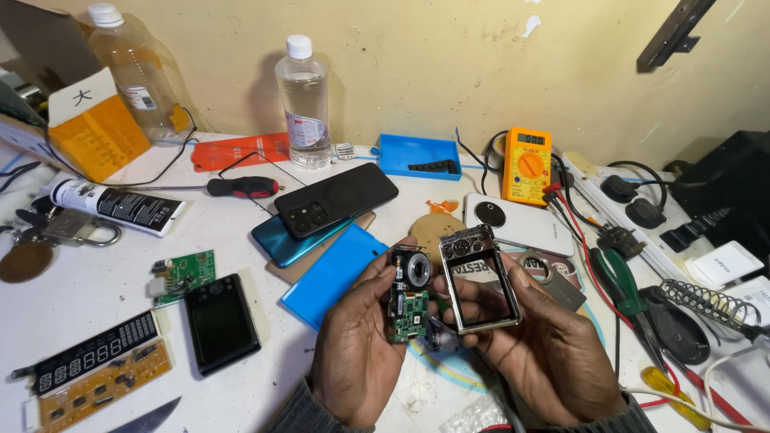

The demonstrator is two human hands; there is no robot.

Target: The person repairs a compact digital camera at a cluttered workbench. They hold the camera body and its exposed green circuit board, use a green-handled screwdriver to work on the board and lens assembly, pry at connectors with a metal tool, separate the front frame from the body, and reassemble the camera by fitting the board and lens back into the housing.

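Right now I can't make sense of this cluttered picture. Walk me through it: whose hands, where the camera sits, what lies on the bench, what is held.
The single picture comes from a camera worn on a person's head, looking down at their own bare hands over a white workbench. The left hand holds a small green circuit board with a round camera lens. The right hand holds a silver rectangular frame. Around them lie stacked phones, a blue cover, a red-handled screwdriver, two clear bottles, an orange multimeter, green-handled pliers and loose circuit boards.
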